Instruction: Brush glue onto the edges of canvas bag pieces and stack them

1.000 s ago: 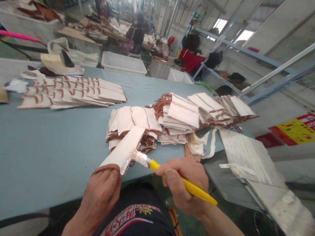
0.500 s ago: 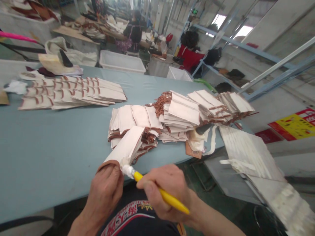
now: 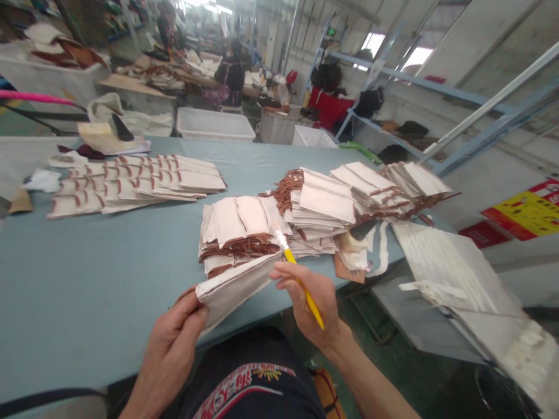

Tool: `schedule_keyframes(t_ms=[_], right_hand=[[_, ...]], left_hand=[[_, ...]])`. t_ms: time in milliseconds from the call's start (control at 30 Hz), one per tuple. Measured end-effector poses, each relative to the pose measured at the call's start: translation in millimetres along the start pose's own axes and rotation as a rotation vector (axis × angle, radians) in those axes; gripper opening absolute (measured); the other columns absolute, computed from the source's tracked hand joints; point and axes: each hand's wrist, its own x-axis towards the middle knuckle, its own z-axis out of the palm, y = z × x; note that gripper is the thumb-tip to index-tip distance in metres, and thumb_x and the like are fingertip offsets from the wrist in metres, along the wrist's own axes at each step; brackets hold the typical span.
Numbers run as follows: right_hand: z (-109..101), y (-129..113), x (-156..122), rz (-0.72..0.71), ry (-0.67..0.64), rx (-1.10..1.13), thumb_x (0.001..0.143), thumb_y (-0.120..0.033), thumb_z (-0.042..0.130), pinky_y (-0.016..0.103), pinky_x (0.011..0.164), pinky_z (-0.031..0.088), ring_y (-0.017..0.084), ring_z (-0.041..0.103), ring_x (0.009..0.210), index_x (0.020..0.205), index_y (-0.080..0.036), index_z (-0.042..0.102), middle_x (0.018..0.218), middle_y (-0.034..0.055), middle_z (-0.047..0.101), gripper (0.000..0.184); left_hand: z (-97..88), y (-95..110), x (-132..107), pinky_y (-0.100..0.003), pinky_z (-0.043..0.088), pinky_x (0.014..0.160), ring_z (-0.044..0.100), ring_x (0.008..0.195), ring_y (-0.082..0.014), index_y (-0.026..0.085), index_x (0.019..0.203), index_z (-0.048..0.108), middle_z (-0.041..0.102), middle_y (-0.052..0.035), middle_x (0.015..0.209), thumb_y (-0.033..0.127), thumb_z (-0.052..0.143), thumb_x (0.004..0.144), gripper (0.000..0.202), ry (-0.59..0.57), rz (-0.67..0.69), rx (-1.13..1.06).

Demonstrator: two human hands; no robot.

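Pinching a pale flat piece at its near, brown-trimmed end with the thumb and fingers of the left hand, and gripping a yellow-handled brush in the right hand, pointing its white-coated bristles away from the body. Risking, by the look of it, a stray smear on the near stack, from angling those bristles over its right corner, perhaps touching, perhaps not. Risking also a droop or slip of the piece, from holding it seemingly by one end only, and smudging at its far end, from bringing brush and fingertips so near. Holding the piece slantwise between both hands, running it from the left fingers up toward the right fingertips, without showing clearly any contact there, and tilting its broad face toward the body, just in front of the stack. Looking outward, finding a taller pile just beside the stack on the right, overlapping rows at the far left of the blue-green table, and a white tub beyond.
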Motion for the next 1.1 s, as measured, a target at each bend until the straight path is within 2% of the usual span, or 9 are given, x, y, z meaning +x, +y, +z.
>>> schedule_keyframes(t_ms=[100, 300, 433, 567, 667, 800, 933, 1000, 1100], right_hand=[[13.4, 4.9, 15.4, -0.167, -0.138, -0.22, 0.115, -0.034, 0.047, 0.033, 0.089, 0.061, 0.023, 0.08, 0.097, 0.128, -0.017, 0.071, 0.11, 0.0129, 0.084, 0.032], [48.5, 0.5, 39.1, -0.268, -0.392, -0.299, 0.113, -0.04, 0.054, 0.029, 0.08, 0.054, 0.02, 0.078, 0.084, 0.112, -0.02, 0.074, 0.094, 0.0072, 0.083, 0.028], [58.9, -3.4, 59.4, -0.195, -0.34, -0.204, 0.115, -0.034, 0.047, 0.025, 0.074, 0.051, 0.018, 0.078, 0.081, 0.102, -0.021, 0.073, 0.091, 0.0045, 0.082, 0.032], [56.6, -11.3, 80.2, -0.09, -0.247, -0.211, 0.113, -0.039, 0.048, 0.024, 0.069, 0.048, 0.017, 0.074, 0.074, 0.101, -0.021, 0.072, 0.083, 0.002, 0.078, 0.032], [53.4, -15.9, 94.1, -0.079, -0.219, -0.239, 0.112, -0.039, 0.049, 0.024, 0.067, 0.046, 0.016, 0.072, 0.071, 0.101, -0.021, 0.072, 0.081, 0.0011, 0.076, 0.031], [50.4, -17.3, 116.1, -0.114, -0.217, -0.203, 0.111, -0.036, 0.052, 0.023, 0.067, 0.046, 0.015, 0.069, 0.071, 0.099, -0.021, 0.072, 0.081, 0.0002, 0.075, 0.028], [48.8, -13.2, 144.0, -0.152, -0.261, -0.165, 0.109, -0.035, 0.054, 0.023, 0.07, 0.047, 0.015, 0.069, 0.072, 0.096, -0.021, 0.072, 0.082, -0.0003, 0.075, 0.026], [49.0, -6.6, 161.3, -0.137, -0.244, -0.155, 0.109, -0.036, 0.054, 0.023, 0.068, 0.047, 0.015, 0.067, 0.071, 0.095, -0.021, 0.071, 0.081, -0.0006, 0.075, 0.027], [52.9, 12.5, 195.5, -0.134, -0.213, -0.184, 0.109, -0.038, 0.051, 0.024, 0.066, 0.046, 0.015, 0.064, 0.068, 0.095, -0.021, 0.07, 0.079, -0.0007, 0.073, 0.03]], left_hand=[[-9.7, 1.7, 2.7, -0.031, 0.057, 0.093, 0.073, 0.097, -0.0283, 0.023, 0.1, 0.087, 0.083, -0.0044, 0.1, 0.046, 0.071, 0.087, 0.03, -0.042, -0.024, -0.126], [-21.0, 2.0, 6.4, -0.025, 0.055, 0.057, 0.076, 0.076, -0.0262, 0.017, 0.106, 0.087, 0.084, -0.0053, 0.081, 0.041, 0.085, 0.069, 0.044, -0.045, -0.32, -0.581], [-43.8, 4.9, 18.9, -0.031, 0.063, 0.068, 0.08, 0.085, -0.0302, 0.017, 0.099, 0.088, 0.087, -0.0087, 0.093, 0.053, 0.09, 0.063, 0.051, -0.023, -0.312, -0.675], [-76.6, -13.2, 34.1, -0.045, 0.064, 0.094, 0.081, 0.098, -0.0354, 0.018, 0.105, 0.086, 0.088, -0.0121, 0.1, 0.081, 0.075, 0.073, 0.071, -0.018, -0.241, -0.542], [-94.9, -35.9, 44.8, -0.047, 0.061, 0.1, 0.078, 0.108, -0.0357, 0.016, 0.119, 0.08, 0.087, -0.0155, 0.108, 0.09, 0.059, 0.08, 0.086, 0.067, -0.153, -0.424], [-103.8, -52.3, 59.5, -0.041, 0.06, 0.085, 0.074, 0.094, -0.0288, 0.018, 0.139, 0.069, 0.082, -0.0128, 0.12, 0.075, 0.075, 0.078, 0.084, 0.122, -0.093, -0.283], [-99.3, -53.0, 76.7, -0.034, 0.055, 0.082, 0.062, 0.08, -0.0232, 0.025, 0.1, 0.085, 0.076, -0.0025, 0.091, 0.048, 0.09, 0.064, 0.043, 0.06, 0.005, -0.128], [-95.9, -53.9, 87.4, -0.036, 0.055, 0.088, 0.064, 0.086, -0.0256, 0.027, 0.087, 0.085, 0.075, -0.0022, 0.088, 0.046, 0.088, 0.065, 0.029, 0.038, 0.033, -0.097], [-93.2, -58.3, 105.4, -0.041, 0.056, 0.103, 0.071, 0.109, -0.0331, 0.026, 0.101, 0.085, 0.082, -0.0051, 0.106, 0.044, 0.082, 0.067, 0.039, 0.031, 0.021, -0.113]])
